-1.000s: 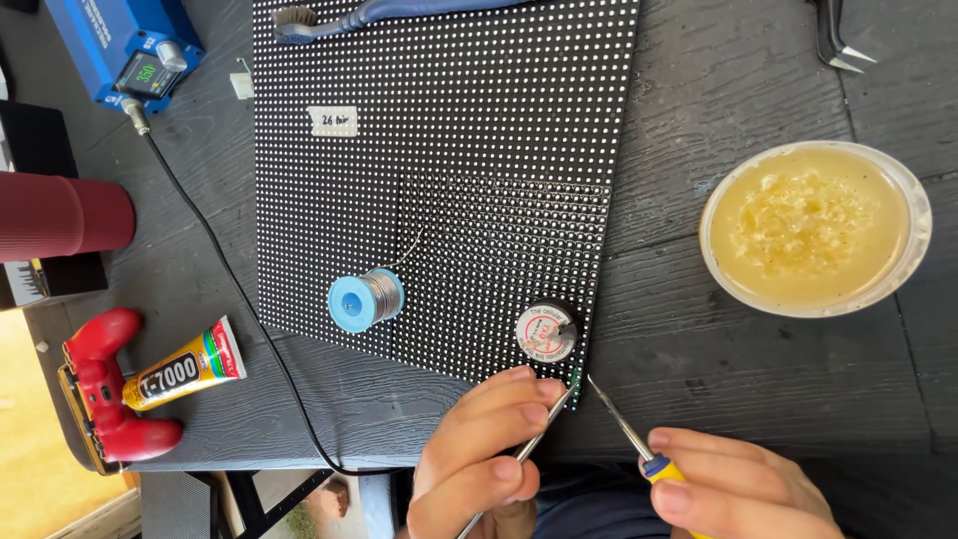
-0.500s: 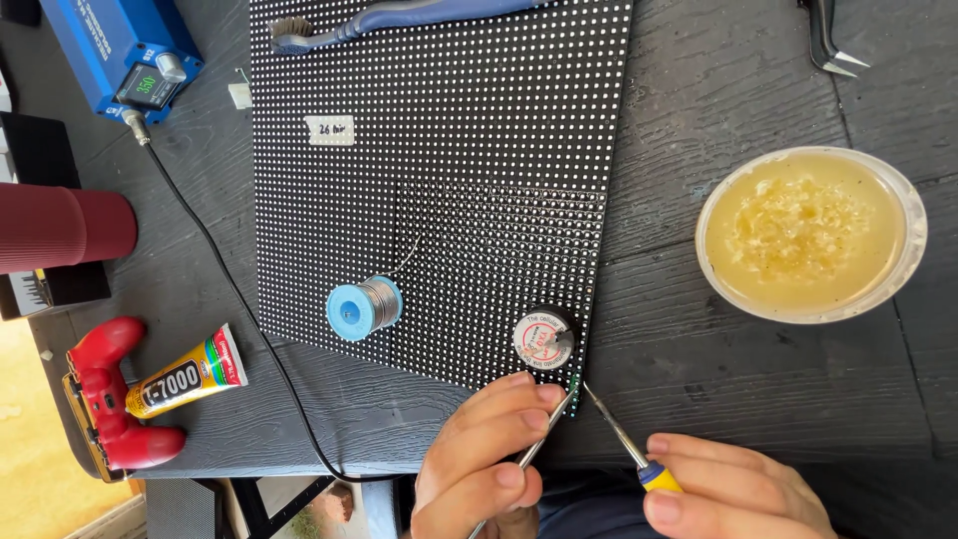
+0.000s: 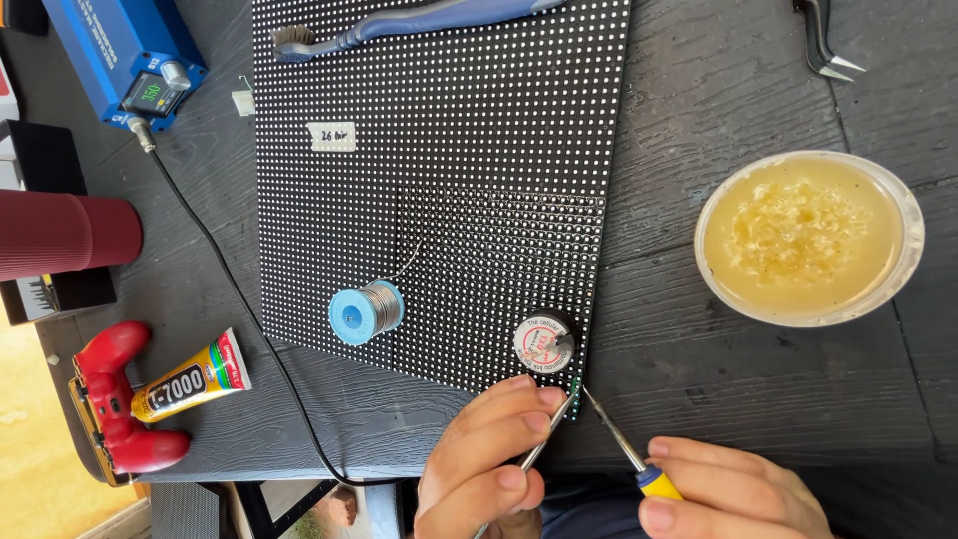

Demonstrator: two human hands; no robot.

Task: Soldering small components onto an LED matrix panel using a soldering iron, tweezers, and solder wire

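Left hand [image 3: 489, 454] pinches tweezers [image 3: 544, 444], right hand [image 3: 733, 494] grips iron [image 3: 624, 444]; both tips at panel [image 3: 439, 180] bottom edge, rework underway, unfinished.

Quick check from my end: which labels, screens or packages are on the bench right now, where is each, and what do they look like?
White sticker: upper part of the dotted panel, small rectangle, handwritten.
Screen: on the blue box at top left, small, dark with green digits.
Glue tube: lower left, yellow with black band, lying against a red controller.
Round tin: panel's lower edge, near the left hand, white and red label.
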